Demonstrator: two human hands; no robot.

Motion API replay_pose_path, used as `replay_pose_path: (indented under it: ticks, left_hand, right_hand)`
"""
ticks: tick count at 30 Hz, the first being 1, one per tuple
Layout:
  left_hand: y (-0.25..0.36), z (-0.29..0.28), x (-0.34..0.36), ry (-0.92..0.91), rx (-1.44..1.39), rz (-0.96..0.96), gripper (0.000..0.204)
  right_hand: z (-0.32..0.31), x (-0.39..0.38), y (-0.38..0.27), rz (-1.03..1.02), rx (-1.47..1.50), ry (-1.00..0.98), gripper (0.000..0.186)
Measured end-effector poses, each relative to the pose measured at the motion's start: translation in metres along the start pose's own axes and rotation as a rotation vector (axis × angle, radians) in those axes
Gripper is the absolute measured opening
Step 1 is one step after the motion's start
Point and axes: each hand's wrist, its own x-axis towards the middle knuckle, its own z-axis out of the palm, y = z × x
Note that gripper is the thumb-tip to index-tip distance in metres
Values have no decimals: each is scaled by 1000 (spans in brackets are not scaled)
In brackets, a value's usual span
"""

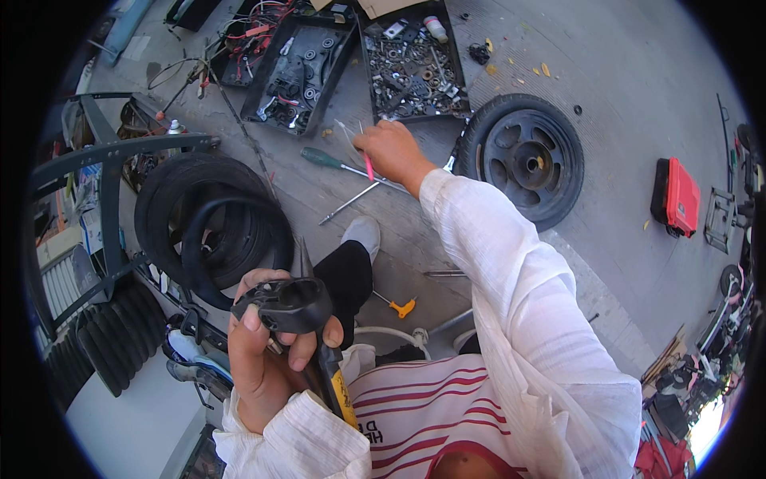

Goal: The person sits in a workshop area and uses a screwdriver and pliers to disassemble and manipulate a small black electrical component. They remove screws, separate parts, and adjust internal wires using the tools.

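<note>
My left hand (271, 343) is raised at the lower left, its fingers wrapped round a black part with a round ring-like end (299, 303). Below this part runs a dark shaft with a yellow section (341, 395), and a pointed metal tip (305, 259) sticks up behind it. How these join is hidden. Further out, my right hand (391, 152) is low over the ground with its fingers closed on a thin tool with a pink handle (368, 166); its kind is unclear. Beside that hand lie a green-handled screwdriver (321, 157) and a metal rod (349, 204).
Black trays of hardware (415, 72) and mixed parts (299, 76) stand ahead. A wheel with tyre (523, 160) lies right of my right hand. Loose tyres (199, 223) and a metal frame (112, 152) are left. A yellow-handled tool (403, 307) lies near my feet; a red case (678, 197) sits far right.
</note>
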Motion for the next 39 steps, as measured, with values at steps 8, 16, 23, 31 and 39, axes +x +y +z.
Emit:
replay_pose_path:
  ticks: [8,16,23,31,39]
  left_hand:
    - [10,-26,-13,-21,-114,-37,37]
    - [20,-43,-9,-123,-190,-44,39]
    - [20,-36,-14,-396,305,-69,33]
    - [-12,-33,-24,-814,781,-145,21]
    - [-38,-47,-61,-1110,967,-106,29]
  right_hand:
    - [3,13,-14,61,-44,-182,8]
    - [-47,-1,-41,294,172,-24,18]
    - [-176,-65,-170,740,1431,97,34]
    - [-213,-153,-247,781,1670,334,38]
    - [-181,-228,-310,807,1676,722,24]
